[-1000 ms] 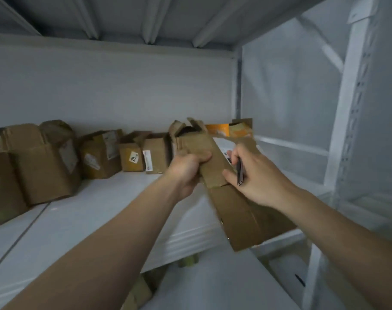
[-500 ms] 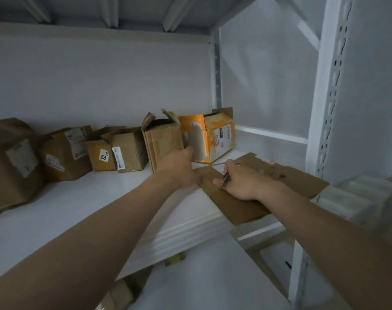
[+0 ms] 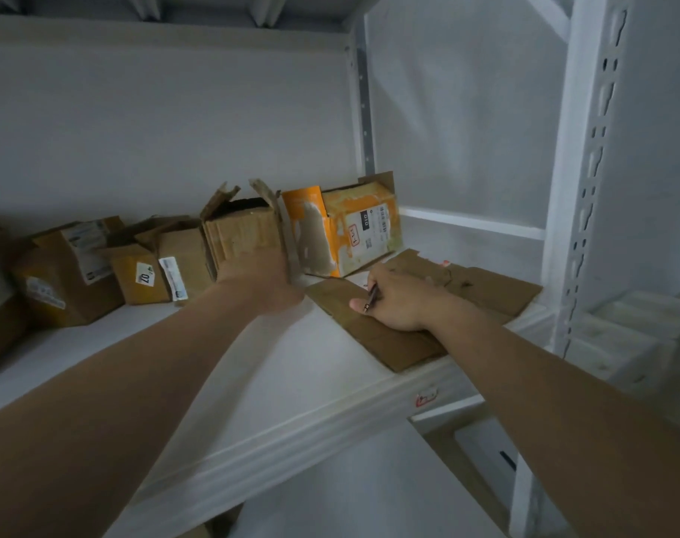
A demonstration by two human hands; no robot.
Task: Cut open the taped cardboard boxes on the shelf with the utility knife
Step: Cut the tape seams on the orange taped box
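Head view. The left grip point(image 3: 259, 283) is reaching to the foot of a brown box point(image 3: 241, 233) that is standing upright toward the back of the shelf point(image 3: 214, 382), its torn top flaps standing open. The grip is touching the box front. Its fingers are blurred and turned away, so whether they are closing on the box cannot be told.

The right grip point(image 3: 398, 300) is pinching the knife point(image 3: 371, 297) between thumb and forefinger, with the other fingers curled. It is resting on flattened cardboard point(image 3: 482, 293) that is lying at the shelf's right front corner. The knife is slanting down toward the cardboard.

1 orange box point(image 3: 363, 227) is standing just behind the cardboard and just beside the brown box. A row of boxes point(image 3: 70, 269) is sitting along the wall to the left. A perforated post point(image 3: 579, 188) is rising at the right.
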